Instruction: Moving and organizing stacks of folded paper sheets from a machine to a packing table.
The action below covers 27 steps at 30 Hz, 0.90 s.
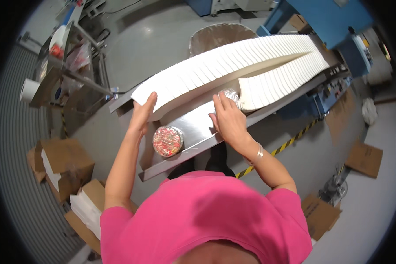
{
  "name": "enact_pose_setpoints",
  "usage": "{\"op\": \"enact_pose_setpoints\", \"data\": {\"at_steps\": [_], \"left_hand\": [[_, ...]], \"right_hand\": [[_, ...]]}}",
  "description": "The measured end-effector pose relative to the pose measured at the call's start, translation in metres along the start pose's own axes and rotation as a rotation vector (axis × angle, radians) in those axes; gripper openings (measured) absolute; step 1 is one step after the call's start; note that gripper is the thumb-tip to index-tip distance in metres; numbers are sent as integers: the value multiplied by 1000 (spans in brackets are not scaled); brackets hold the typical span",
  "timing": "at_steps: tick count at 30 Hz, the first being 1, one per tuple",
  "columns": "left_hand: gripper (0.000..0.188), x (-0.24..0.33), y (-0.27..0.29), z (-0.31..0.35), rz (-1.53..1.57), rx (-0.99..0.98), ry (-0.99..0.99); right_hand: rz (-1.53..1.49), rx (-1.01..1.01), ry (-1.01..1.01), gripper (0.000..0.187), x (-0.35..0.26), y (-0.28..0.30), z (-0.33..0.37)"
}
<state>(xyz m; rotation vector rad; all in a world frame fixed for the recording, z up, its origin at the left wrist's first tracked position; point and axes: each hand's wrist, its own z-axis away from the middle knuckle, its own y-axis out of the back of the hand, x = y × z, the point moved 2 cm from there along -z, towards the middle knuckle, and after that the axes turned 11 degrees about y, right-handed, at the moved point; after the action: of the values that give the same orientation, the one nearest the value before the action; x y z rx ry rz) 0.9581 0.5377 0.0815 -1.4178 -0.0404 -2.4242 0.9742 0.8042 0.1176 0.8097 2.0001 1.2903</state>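
Note:
A long row of thin white folded sheets (207, 67), packed on edge, curves across a metal tray (190, 122). My left hand (141, 115) is at its near left end, thumb against the front side; the other fingers are mostly hidden behind the end. A shorter row of the same white sheets (277, 87) lies on the near side and joins the long one at the far right. At its left end, my right hand (230, 119) curls over a shiny clear round container (229, 93), partly covered by the fingers. A clear round jar of small multicoloured pieces (167, 141) stands between my forearms.
Beyond the tray stands a large bin with a clear liner (222, 35). Blue machinery (339, 22) rises at the far right. A metal-framed rack (81, 61) is at the left, with open cardboard boxes (70, 165) below it. Yellow-black tape (290, 143) marks the floor.

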Motion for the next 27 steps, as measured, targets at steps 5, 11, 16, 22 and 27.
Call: {"op": "enact_pose_setpoints", "data": {"at_steps": [5, 11, 16, 22, 27], "left_hand": [[76, 7, -15, -6, -135, 15, 53], [65, -3, 5, 3, 53, 76, 94], [79, -1, 16, 3, -109, 96, 177], [81, 12, 5, -14, 244, -186, 262], [82, 1, 10, -4, -30, 214, 290]], "right_hand": [[-415, 68, 66, 25, 63, 53, -15], [-450, 65, -179, 27, 188, 76, -32], [-450, 63, -265, 31, 274, 50, -61], [-192, 12, -374, 36, 338, 41, -96], [-413, -41, -415, 28, 357, 19, -96]]}}
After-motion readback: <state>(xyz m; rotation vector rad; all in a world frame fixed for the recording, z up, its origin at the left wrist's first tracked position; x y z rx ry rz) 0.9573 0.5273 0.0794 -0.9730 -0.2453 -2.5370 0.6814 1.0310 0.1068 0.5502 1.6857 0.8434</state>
